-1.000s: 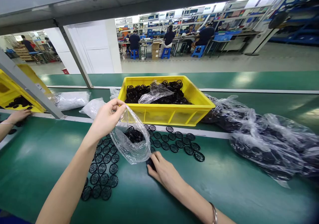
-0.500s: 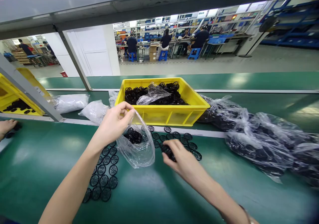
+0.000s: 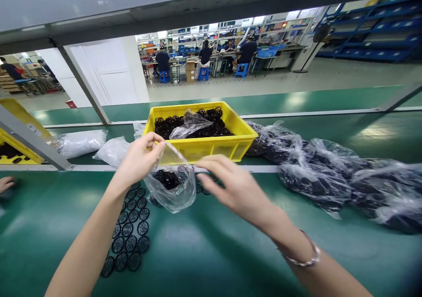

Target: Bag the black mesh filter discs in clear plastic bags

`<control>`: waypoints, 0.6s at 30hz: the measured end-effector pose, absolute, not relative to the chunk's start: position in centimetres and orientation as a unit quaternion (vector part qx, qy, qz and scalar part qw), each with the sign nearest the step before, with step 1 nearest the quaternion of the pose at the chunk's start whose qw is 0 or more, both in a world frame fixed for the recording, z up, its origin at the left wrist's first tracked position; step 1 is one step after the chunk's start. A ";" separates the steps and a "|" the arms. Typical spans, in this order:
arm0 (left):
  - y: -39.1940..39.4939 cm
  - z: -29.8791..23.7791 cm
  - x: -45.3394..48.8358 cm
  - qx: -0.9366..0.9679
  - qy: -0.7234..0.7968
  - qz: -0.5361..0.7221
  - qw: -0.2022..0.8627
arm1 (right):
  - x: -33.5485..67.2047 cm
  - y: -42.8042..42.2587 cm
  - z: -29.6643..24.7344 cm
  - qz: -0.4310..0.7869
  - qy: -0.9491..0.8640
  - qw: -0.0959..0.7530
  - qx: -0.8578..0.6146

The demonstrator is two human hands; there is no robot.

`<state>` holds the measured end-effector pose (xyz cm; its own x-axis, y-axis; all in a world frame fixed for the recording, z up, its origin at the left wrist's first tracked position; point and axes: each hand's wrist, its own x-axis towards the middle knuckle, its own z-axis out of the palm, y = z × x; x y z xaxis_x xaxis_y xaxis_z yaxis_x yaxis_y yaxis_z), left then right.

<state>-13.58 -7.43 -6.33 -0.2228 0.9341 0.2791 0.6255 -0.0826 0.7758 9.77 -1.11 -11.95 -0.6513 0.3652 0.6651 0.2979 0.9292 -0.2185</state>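
Between hands, crinkled clear bag [image 3: 171, 189], round black grilles [image 3: 130, 231]

- Two yellow crates [image 3: 214, 147]: one far centre, one at the left edge.
- One small clear bag [image 3: 174, 193].
- Two white packets [image 3: 79, 142], far left.
- Black mesh discs [image 3: 127, 229], near left: over a dozen, exact count unclear.

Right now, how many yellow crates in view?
2. One yellow crate, full of black round parts, stands centre behind the clear bag in the left hand. The second yellow crate is at the far left edge, partly behind a grey strut. More may lie outside the frame.
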 end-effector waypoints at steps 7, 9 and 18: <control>-7.7 -7.1 -14.3 0.561 0.649 0.460 0.229 | 23.0 3.2 -24.5 -0.026 -0.892 0.196 -0.408; -7.7 -7.3 -14.1 0.561 0.656 0.451 0.227 | 23.9 2.8 -27.3 0.002 -0.886 0.180 -0.427; -7.7 -7.6 -13.6 0.556 0.676 0.431 0.217 | 20.3 2.6 -27.8 -0.018 -0.872 0.183 -0.454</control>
